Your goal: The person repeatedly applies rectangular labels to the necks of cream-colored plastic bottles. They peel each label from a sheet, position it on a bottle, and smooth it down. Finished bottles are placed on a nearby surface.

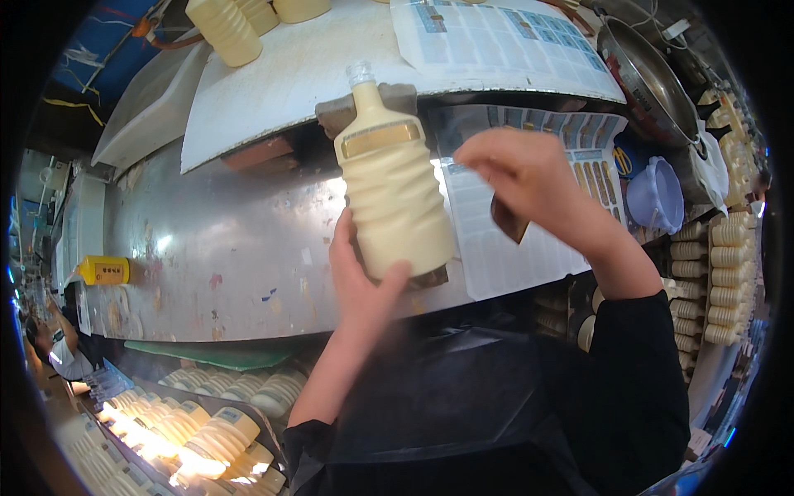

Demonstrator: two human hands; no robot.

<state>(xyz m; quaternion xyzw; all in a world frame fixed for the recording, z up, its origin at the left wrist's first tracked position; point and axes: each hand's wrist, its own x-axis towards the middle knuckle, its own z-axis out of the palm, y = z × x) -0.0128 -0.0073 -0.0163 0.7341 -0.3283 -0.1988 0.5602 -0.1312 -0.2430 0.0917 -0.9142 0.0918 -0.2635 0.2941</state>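
A large cream bottle [395, 194] with wavy ridged sides, a gold band at its shoulder and a clear glass neck stands tilted away from me. My left hand [364, 281] grips it low down, thumb and fingers against the base. Its neck leans by a grey-brown padded block [331, 118] at the shelf edge. To the right of the bottle, my right hand [525, 178] is closed with fingertips pinched, apart from the bottle. Beneath its palm shows a small flat dark-brown piece [508, 221]; its kind is unclear. Under that hand lies a backing sheet [496, 263] with printed labels.
More label sheets [504, 41] and cream bottles [227, 33] are on the raised white shelf [306, 62]. A lilac bucket [655, 196] and metal pan [649, 78] stand right. A yellow container [105, 270] sits left on the metal table [231, 240]. Stacked bottles [219, 434] fill crates below.
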